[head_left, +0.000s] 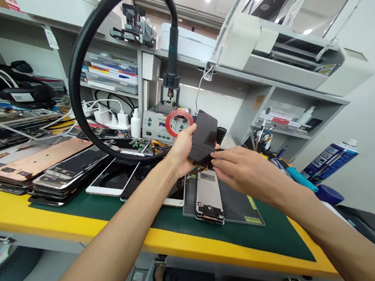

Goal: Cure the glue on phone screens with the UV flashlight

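Observation:
My left hand grips a dark phone screen panel by its left edge and holds it upright above the bench. At the panel's lower edge, the fingertips of my right hand pinch something small and dark. Directly below, an opened phone lies on a grey work mat that rests on the green bench cover.
Stacks of phone screens and frames fill the left of the yellow-edged bench. A red tape roll, a grey station box and a black looping hose stand behind. Tools lie at the right. Shelves hold printers.

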{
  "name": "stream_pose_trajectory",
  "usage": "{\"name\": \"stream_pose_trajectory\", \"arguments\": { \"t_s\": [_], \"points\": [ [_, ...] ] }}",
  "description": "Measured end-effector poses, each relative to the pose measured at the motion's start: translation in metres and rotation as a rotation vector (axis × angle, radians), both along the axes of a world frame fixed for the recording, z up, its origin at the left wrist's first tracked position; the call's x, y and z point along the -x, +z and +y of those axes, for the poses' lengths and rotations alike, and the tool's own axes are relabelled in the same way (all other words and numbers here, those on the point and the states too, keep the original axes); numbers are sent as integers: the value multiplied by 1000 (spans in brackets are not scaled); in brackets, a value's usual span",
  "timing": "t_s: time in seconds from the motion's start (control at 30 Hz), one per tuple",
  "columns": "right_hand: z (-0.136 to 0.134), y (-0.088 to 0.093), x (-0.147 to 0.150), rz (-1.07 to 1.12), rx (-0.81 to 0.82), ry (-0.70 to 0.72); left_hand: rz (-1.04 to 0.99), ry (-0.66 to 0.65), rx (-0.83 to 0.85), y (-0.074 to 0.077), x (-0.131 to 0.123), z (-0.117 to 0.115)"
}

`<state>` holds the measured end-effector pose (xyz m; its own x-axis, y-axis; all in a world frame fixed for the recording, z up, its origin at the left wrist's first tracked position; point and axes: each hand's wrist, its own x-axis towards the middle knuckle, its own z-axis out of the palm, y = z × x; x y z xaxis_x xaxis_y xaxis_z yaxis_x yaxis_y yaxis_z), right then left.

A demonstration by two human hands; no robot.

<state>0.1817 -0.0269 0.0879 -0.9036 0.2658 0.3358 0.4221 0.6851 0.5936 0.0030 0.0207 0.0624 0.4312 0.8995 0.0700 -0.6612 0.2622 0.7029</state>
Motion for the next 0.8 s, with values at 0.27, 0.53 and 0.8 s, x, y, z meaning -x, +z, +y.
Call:
{"name": "stream_pose_trajectory", "arguments": {
  "t_s": [0.27,0.53,0.8],
  "points": [
    [4,6,5,-144,-42,5,23,-17,44,-1,1,0],
    [4,11,7,-234,-40,-9,-5,-33,52,-4,2,4],
    [2,13,12,-332,-99,-10,-22,-60,51,-8,1,9]
  ]
}}
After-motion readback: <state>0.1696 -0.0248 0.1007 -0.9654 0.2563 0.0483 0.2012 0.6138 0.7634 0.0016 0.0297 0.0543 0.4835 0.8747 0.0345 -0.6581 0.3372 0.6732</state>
